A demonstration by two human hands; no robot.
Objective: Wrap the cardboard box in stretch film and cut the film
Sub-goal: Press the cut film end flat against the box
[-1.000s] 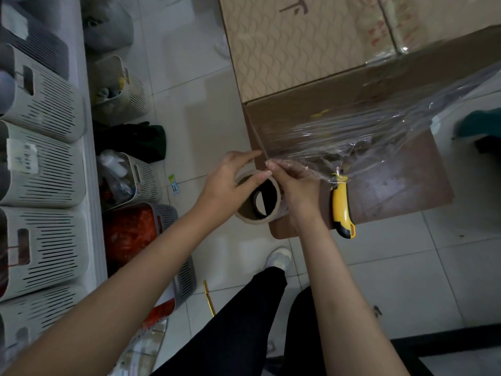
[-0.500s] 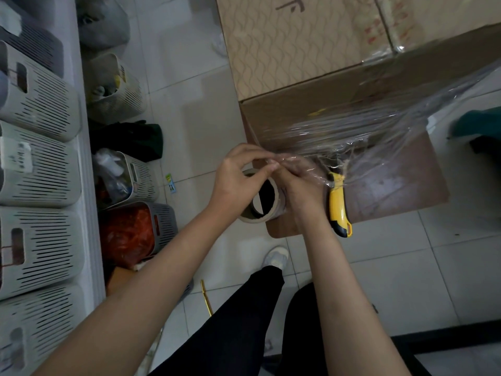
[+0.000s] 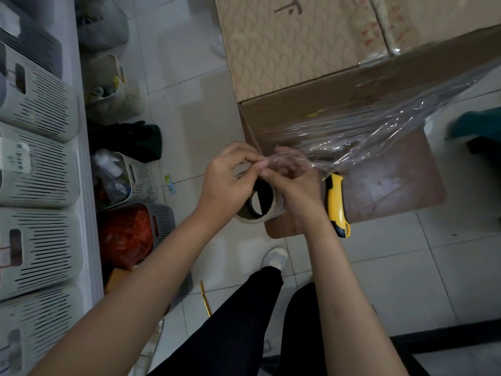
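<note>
A big cardboard box (image 3: 311,63) stands on a brown board (image 3: 393,185). Clear stretch film (image 3: 379,134) runs across its near side and gathers into a bunch at my hands. My left hand (image 3: 230,180) pinches the loose film end with thumb and fingers. My right hand (image 3: 295,183) grips the same bunched film right beside it. The cardboard film roll (image 3: 261,202) sits just below both hands, partly hidden by them. A yellow utility knife (image 3: 336,202) lies on the board to the right of my right wrist, untouched.
Slotted plastic baskets (image 3: 35,164) line a white shelf on the left, with more baskets (image 3: 132,175) and a red bag (image 3: 127,234) on the tiled floor. My legs in black trousers (image 3: 244,321) and a white shoe (image 3: 275,257) stand below the board.
My hands have come closer together and risen slightly, and the film end is now bunched tighter between them. The knife and the box have not moved.
</note>
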